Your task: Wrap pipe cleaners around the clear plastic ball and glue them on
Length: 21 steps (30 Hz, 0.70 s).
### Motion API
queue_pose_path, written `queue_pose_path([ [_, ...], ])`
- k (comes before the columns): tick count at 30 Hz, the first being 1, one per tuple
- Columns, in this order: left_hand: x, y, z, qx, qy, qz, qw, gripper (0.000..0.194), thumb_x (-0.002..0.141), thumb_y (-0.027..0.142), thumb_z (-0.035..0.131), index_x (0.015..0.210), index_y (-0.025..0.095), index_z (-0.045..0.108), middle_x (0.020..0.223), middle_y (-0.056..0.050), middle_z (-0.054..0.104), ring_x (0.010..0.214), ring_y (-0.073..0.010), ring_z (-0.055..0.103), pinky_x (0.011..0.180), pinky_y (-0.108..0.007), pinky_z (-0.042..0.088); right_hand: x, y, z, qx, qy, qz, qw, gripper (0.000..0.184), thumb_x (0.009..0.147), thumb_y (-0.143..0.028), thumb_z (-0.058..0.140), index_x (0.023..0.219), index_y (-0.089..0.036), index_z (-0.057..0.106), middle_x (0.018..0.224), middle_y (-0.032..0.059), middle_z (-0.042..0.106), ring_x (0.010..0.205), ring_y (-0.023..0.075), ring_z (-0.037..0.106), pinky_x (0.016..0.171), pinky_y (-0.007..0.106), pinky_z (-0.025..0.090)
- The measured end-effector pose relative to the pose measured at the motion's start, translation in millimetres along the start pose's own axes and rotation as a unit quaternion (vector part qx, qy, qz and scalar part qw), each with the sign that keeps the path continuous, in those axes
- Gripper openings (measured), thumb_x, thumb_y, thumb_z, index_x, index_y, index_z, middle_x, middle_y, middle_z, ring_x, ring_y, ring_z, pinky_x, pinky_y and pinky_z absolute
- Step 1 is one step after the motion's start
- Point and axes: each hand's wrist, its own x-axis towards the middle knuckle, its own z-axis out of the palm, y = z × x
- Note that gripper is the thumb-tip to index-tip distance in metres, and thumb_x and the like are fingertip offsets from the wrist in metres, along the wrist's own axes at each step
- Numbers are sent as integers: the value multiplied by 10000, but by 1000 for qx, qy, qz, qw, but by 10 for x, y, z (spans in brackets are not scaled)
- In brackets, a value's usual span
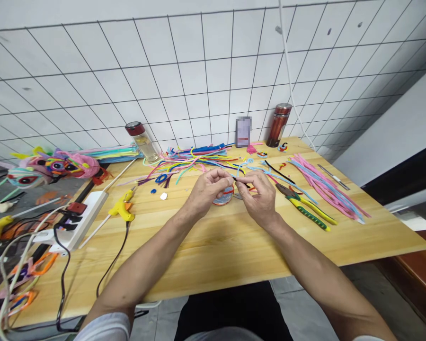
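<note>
Above the middle of the table, my left hand (210,188) and my right hand (260,196) meet at the fingertips. Both are pinched on a small black piece (235,179), which looks like pipe cleaner; the fingers cover most of it. Just beneath the hands lies a round light-blue piece (223,199) with red on it, partly hidden by my left fingers. Yellow-and-green pliers (307,207) rest to the right of my right hand. A black pipe cleaner (279,171) and light-blue ones lie behind that hand.
Loose coloured pipe cleaners (199,158) spread along the back. A pink-and-blue bundle (326,187) lies right. A yellow glue gun (122,206), power strip (81,220) and cables occupy the left. A glass bottle (142,142), phone (243,132) and red flask (279,125) stand by the wall.
</note>
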Motion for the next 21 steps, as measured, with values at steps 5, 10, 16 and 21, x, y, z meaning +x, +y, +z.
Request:
queue_pose_path([
  [5, -23, 64, -29, 17, -33, 14, 999, 468, 663, 472, 926, 898, 161, 668, 693, 42, 610, 572, -73, 515, 557, -221, 396, 14, -3, -25, 5, 30, -6, 1000, 106, 976, -153, 669, 989, -250, 709, 871, 25, 721, 826, 201, 682, 746, 367, 555],
  [10, -53, 114, -57, 33, -32, 44, 998, 428, 681, 436, 922, 904, 150, 694, 824, -7, 690, 701, -112, 618, 684, -258, 523, 12, -7, -40, 6, 30, -21, 999, 145, 966, -139, 673, 1027, -266, 707, 901, 27, 724, 855, 217, 679, 772, 384, 552],
  [16, -51, 66, -74, 40, -46, 48, 997, 363, 725, 403, 882, 922, 158, 701, 845, -17, 695, 693, -117, 619, 672, -257, 520, 1, -9, -36, -7, 35, -29, 999, 108, 977, -173, 672, 1023, -270, 687, 905, 31, 716, 853, 220, 681, 759, 391, 564],
  [21, -66, 137, -102, 120, -51, 49, 990, 343, 746, 398, 867, 950, 167, 717, 765, 11, 669, 541, -71, 476, 517, -219, 380, -3, 3, -24, -2, 29, -34, 999, 135, 969, -156, 677, 1029, -275, 698, 900, 25, 708, 864, 218, 671, 769, 386, 551],
])
